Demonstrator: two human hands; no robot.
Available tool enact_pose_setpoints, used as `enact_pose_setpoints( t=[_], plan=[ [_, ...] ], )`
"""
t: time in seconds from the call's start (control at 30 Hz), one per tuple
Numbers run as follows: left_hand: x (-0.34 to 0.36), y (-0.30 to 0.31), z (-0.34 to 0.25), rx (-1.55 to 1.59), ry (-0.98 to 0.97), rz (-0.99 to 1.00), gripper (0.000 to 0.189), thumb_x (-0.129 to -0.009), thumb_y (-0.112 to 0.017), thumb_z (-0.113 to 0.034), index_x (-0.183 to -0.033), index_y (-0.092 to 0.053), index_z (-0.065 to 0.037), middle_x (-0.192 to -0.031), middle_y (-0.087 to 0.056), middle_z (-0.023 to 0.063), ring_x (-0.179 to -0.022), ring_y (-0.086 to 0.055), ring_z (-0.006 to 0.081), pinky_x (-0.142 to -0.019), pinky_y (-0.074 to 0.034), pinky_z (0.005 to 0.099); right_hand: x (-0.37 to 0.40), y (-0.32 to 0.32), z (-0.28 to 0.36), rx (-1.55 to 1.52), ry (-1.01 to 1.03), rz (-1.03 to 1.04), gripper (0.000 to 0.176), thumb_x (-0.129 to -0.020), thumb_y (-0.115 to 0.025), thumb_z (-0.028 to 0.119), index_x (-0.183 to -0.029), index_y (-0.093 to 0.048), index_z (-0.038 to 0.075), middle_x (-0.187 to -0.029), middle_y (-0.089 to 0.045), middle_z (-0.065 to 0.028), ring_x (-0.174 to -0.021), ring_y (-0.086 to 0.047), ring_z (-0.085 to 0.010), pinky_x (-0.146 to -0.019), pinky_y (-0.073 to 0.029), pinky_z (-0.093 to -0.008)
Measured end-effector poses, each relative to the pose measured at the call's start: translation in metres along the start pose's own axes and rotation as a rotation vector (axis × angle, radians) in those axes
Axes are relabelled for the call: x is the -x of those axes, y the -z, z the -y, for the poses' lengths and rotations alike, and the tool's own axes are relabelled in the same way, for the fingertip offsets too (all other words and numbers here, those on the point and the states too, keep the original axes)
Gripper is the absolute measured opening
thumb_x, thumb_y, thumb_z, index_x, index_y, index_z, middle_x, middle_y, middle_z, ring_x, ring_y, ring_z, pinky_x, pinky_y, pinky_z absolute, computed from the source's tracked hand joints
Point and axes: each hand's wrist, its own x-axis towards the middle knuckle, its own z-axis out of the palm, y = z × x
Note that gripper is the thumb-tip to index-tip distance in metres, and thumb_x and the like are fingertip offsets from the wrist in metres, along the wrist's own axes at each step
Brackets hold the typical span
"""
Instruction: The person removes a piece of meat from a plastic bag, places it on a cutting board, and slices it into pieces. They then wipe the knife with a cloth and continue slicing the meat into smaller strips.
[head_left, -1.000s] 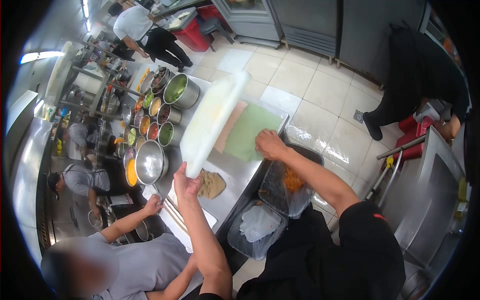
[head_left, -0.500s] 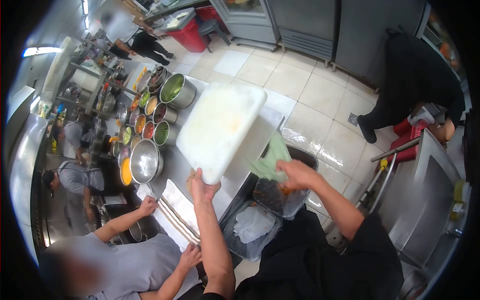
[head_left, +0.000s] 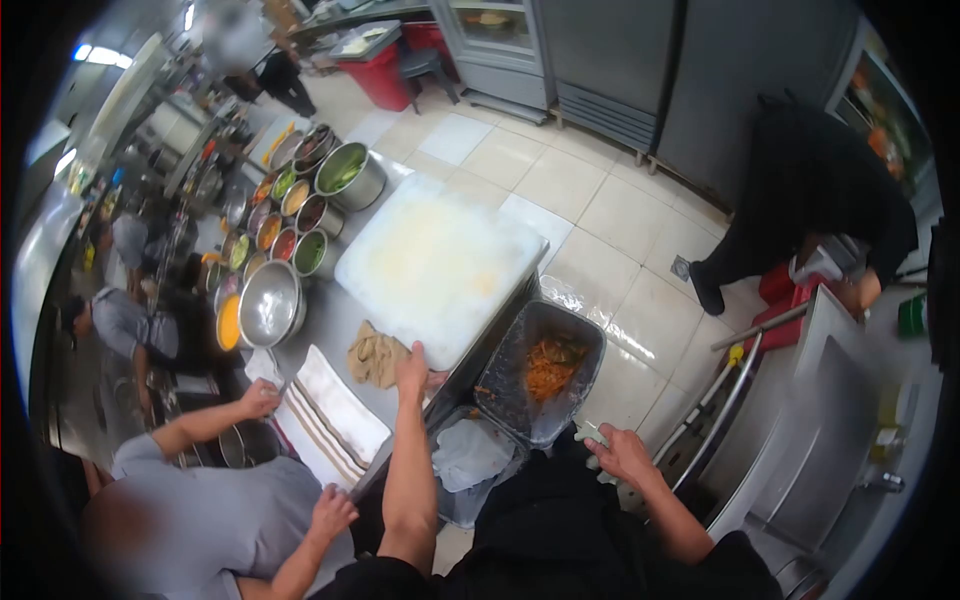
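Observation:
A large white cutting board (head_left: 440, 265) lies on or just above the end of the steel counter. My left hand (head_left: 411, 375) grips its near corner, fingers closed at the edge. Beside that corner, a crumpled tan cloth (head_left: 374, 356) rests on the counter. My right hand (head_left: 624, 456) is held low near my body, closed on a bunched pale green cloth (head_left: 592, 434), most of it hidden. Between my hands stands a dark bin (head_left: 497, 375) with orange food scraps (head_left: 553, 367) inside. Next to it is a second bin holding a whitish plastic sheet (head_left: 472, 455).
Several metal pots of cut vegetables and sauces (head_left: 350, 176), plus a steel bowl (head_left: 271, 304), line the counter. A co-worker in grey (head_left: 220, 520) handles a striped white towel (head_left: 330, 418) at my left. Another person in black (head_left: 815, 190) bends near the sink (head_left: 800, 440).
The cutting board has gone from tilted up to nearly flat over the counter. My right hand has drawn the green cloth back from above the bin toward my body.

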Motion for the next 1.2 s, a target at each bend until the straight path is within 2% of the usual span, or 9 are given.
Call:
enact_pose_setpoints(
  t=[0.1,0.27,0.53,0.63,0.7,0.83,0.9,1.0,1.2],
  plan=[
    [0.026,0.016,-0.049,-0.72,0.154,-0.01,0.05,-0.096,-0.056,-0.036,-0.127,-0.054,0.003,-0.134,-0.051,0.0265,-0.108,-0.062,0.039,-0.075,-0.056,0.0547,0.006,-0.001,0.0,-0.001,0.001,-0.023,0.036,-0.092,-0.061,0.037,-0.096,-0.06,0.001,-0.081,-0.065,-0.0277,-0.087,-0.062,-0.0483,-0.076,-0.048,-0.0529],
    [-0.001,0.049,-0.016,-1.453,-1.086,-0.665,0.029,-0.081,-0.067,-0.028,-0.102,-0.071,-0.009,-0.102,-0.068,0.0228,-0.101,-0.063,0.0383,-0.089,-0.049,0.0498,0.015,0.005,0.006,-0.128,0.001,-0.144,0.032,-0.093,-0.061,0.031,-0.092,-0.059,-0.001,-0.073,-0.061,-0.0288,-0.078,-0.061,-0.0484,-0.069,-0.046,-0.051],
    [-0.003,0.086,-0.01,-1.343,-0.75,-0.412,0.045,-0.076,-0.07,-0.023,-0.114,-0.063,-0.001,-0.125,-0.057,0.0269,-0.118,-0.053,0.0422,-0.1,-0.043,0.0459,0.03,0.023,0.021,-0.268,0.012,-0.345,0.039,-0.098,-0.055,0.036,-0.085,-0.058,-0.001,-0.065,-0.054,-0.0234,-0.061,-0.051,-0.0398,-0.061,-0.044,-0.044],
    [0.07,0.047,-0.034,-1.366,-0.946,-0.191,0.065,-0.078,-0.074,-0.027,-0.134,-0.051,-0.002,-0.141,-0.047,0.0263,-0.133,-0.042,0.0414,-0.108,-0.037,0.0485,0.043,0.033,0.045,-0.325,0.128,-0.364,0.037,-0.1,-0.052,0.034,-0.087,-0.058,0.001,-0.062,-0.051,-0.0205,-0.057,-0.045,-0.0367,-0.058,-0.043,-0.043],
    [0.137,0.018,-0.053,-0.89,-0.59,0.583,0.083,-0.077,-0.079,-0.032,-0.145,-0.041,-0.005,-0.153,-0.035,0.0218,-0.142,-0.032,0.0368,-0.112,-0.029,0.0524,0.068,0.051,0.082,-0.336,0.129,-0.307,0.035,-0.1,-0.051,0.036,-0.094,-0.059,0.003,-0.061,-0.053,-0.0204,-0.057,-0.048,-0.0405,-0.057,-0.043,-0.0448],
    [0.217,-0.027,-0.029,-0.499,-0.534,1.234,0.1,-0.073,-0.084,-0.037,-0.152,-0.031,-0.007,-0.153,-0.037,0.0116,-0.141,-0.033,0.0273,-0.111,-0.029,0.0467,0.107,0.041,0.1,-0.265,0.208,-0.421,0.036,-0.1,-0.051,0.04,-0.095,-0.057,0.005,-0.063,-0.056,-0.0218,-0.061,-0.056,-0.0441,-0.058,-0.043,-0.049],
    [0.244,-0.041,-0.022,-0.391,-0.683,1.396,0.074,-0.08,-0.08,-0.023,-0.142,-0.045,-0.001,-0.141,-0.05,0.0149,-0.13,-0.048,0.0239,-0.106,-0.038,0.0362,0.136,0.026,0.106,-0.266,0.179,-0.481,0.036,-0.1,-0.051,0.04,-0.094,-0.057,0.005,-0.063,-0.057,-0.0225,-0.064,-0.058,-0.0445,-0.059,-0.044,-0.0502],
    [0.252,-0.051,-0.004,-0.576,-0.338,1.541,0.015,-0.088,-0.069,-0.007,-0.1,-0.067,0.002,-0.09,-0.066,0.002,-0.084,-0.06,0.0089,-0.076,-0.048,0.0236,0.182,0.0,0.103,-0.232,0.133,-0.681,0.036,-0.099,-0.051,0.038,-0.089,-0.056,0.004,-0.063,-0.058,-0.0223,-0.065,-0.058,-0.0448,-0.061,-0.045,-0.051],
    [0.328,-0.056,0.026,-0.469,-0.13,1.89,0.014,-0.093,-0.065,-0.013,-0.091,-0.054,-0.005,-0.084,-0.056,-0.0016,-0.076,-0.049,0.0067,-0.071,-0.04,0.0224,0.272,-0.07,0.086,-0.384,-0.033,-1.033,0.032,-0.098,-0.056,0.033,-0.089,-0.062,0.003,-0.059,-0.054,-0.0196,-0.058,-0.055,-0.041,-0.055,-0.043,-0.0454]
  ],
)
